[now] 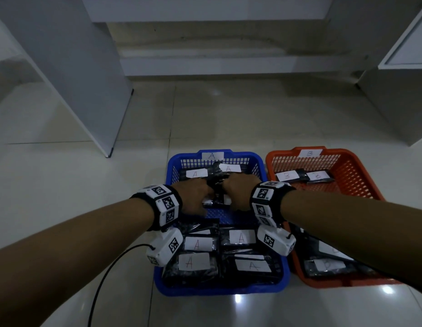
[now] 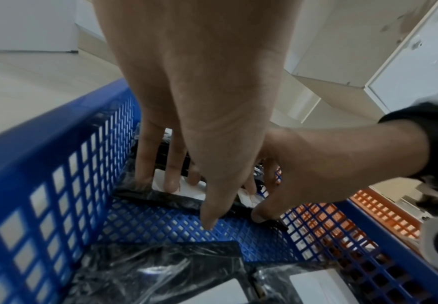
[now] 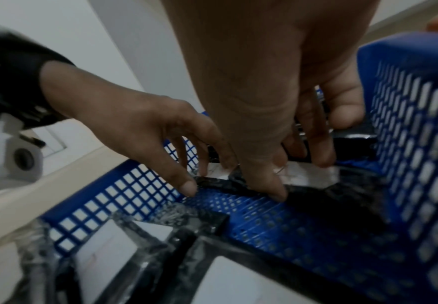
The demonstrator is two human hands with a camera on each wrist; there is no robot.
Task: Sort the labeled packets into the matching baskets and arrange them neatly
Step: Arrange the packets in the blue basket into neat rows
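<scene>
The blue basket (image 1: 168, 175) marked A holds black packets with white A labels, two at its far end (image 1: 195, 173) and several at the near end (image 1: 241, 237). Both hands reach into its middle. My left hand (image 1: 195, 194) lays straight fingers (image 2: 171, 183) on one packet's label (image 2: 161, 197), its thumb tip on the basket floor. My right hand (image 1: 238, 190) holds the neighbouring packet (image 3: 306, 176), fingers curled over it and the thumb (image 3: 277, 193) at its near edge. The orange basket (image 1: 269, 161) marked B holds B packets (image 1: 287, 176).
Both baskets stand side by side on a pale tiled floor. White cabinet panels rise at the left (image 1: 87, 90) and right (image 1: 406, 55), with a step behind. A black cable (image 1: 103, 279) trails from my left wrist. A strip of bare basket floor (image 2: 161, 226) lies between the packet rows.
</scene>
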